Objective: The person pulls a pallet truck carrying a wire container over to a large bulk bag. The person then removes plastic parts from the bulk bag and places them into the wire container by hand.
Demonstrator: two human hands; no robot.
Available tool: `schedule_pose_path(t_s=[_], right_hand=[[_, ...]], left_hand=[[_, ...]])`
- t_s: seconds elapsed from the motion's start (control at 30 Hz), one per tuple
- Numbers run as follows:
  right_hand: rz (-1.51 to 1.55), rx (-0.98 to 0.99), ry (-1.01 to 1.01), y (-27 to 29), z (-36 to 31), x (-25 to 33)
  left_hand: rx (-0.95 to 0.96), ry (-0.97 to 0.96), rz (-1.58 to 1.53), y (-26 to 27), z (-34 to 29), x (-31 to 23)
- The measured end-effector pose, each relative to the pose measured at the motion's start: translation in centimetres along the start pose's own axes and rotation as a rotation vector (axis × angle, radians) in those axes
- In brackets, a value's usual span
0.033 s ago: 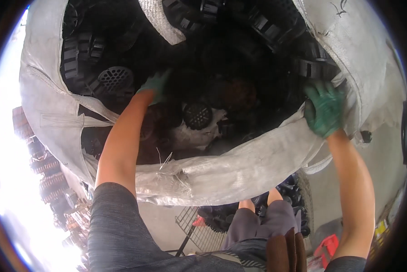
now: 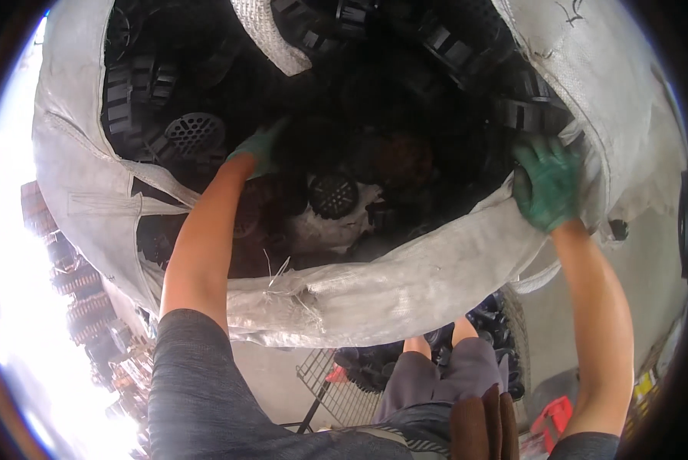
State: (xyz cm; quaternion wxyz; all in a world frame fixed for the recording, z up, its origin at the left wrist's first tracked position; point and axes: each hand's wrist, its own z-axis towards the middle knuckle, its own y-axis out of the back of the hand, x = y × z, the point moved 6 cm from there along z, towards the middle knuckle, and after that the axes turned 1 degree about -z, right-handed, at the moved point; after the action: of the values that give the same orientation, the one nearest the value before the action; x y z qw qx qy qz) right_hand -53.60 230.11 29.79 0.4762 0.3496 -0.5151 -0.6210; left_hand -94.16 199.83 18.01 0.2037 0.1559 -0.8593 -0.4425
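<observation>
A big white woven bulk bag gapes in front of me, holding many black slotted and perforated plastic parts. My left hand, in a green glove, reaches down among them. Its fingertips fade into the dark, so what they touch is hidden. Close by lie a black round grate and a grey perforated disc. At the bag's right rim, my right hand, also in a green glove, rests with fingers outstretched against the folded edge.
Below the bag, a wire cart stands near a heap of black parts by my legs. A red object sits at lower right. Brown stacked items line the bright left side. A loose bag strap hangs over the opening.
My left hand has shifted very slightly left within the bag. The right hand stays at the rim.
</observation>
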Motion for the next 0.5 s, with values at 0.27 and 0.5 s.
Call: schedule_pose_path(t_s=[0.27,0.5], right_hand=[[0.015,-0.033,0.031,0.0,0.2,0.5],[-0.057,0.017,0.029,0.1,-0.3,0.4]], left_hand=[[0.05,0.27,-0.36,-1.1,-8.8,0.1],[-0.458,0.328,-0.696,7.1,-29.0,-2.8]])
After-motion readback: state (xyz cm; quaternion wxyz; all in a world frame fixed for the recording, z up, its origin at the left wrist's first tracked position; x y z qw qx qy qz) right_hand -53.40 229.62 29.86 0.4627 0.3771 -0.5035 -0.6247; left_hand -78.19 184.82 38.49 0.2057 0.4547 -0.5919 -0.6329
